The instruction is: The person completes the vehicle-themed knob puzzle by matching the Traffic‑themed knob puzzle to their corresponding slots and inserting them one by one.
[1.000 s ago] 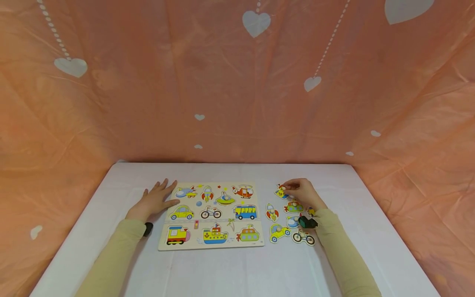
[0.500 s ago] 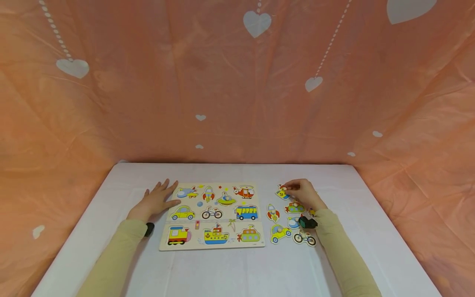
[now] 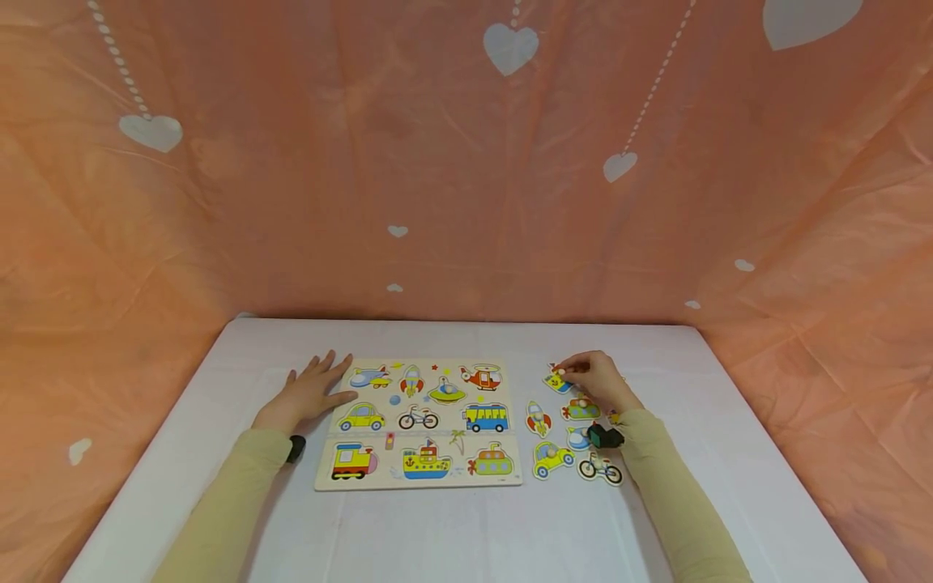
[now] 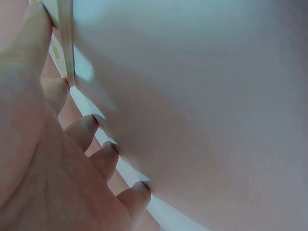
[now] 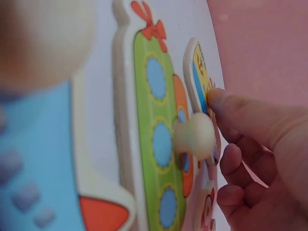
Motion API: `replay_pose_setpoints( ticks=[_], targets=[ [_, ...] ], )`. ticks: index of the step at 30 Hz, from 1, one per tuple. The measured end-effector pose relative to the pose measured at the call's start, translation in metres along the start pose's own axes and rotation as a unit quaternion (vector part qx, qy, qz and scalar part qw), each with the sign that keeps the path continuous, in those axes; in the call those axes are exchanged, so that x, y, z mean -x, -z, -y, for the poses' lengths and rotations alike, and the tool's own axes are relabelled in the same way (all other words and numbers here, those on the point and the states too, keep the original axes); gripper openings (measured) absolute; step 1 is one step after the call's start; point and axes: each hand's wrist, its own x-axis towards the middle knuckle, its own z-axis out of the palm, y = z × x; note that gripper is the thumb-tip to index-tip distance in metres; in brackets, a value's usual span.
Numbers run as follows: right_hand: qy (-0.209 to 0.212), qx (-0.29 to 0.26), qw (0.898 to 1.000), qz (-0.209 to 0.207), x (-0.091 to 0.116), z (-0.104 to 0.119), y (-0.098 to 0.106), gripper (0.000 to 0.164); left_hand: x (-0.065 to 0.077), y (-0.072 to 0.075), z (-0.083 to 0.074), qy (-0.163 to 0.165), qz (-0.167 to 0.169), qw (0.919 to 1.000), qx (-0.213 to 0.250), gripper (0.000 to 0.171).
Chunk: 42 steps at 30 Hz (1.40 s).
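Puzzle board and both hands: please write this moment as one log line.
left hand: spread, at left edge of board | right hand: pinches ship piece | car piece, bicycle piece: on table, right of board

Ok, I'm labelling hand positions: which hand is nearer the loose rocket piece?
Right. The right hand is beyond the rocket piece and to its right, pinching the ship piece; the left hand is across the board at its left edge.

Orange-pink curtain point(image 3: 321, 194), white table point(image 3: 423, 534)

The curtain hangs behind the table and along both sides. Pale hearts point(image 3: 511, 48) mark it: one at upper left, one high near the middle and one to its right, each below a dotted line point(image 3: 129, 81). A larger heart point(image 3: 811, 20) is cut off at top right. Smaller hearts point(image 3: 397, 231) sit lower.
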Motion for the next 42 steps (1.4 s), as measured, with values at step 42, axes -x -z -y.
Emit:
replay_pose_setpoints(
  ticks=[42],
  targets=[
    [0.069, 0.024, 0.997, 0.004, 0.031, 0.053, -0.043, 0.009, 0.004, 0.004, -0.007, -0.012, -0.006, 0.9998, -0.014, 0.082]
  ],
)
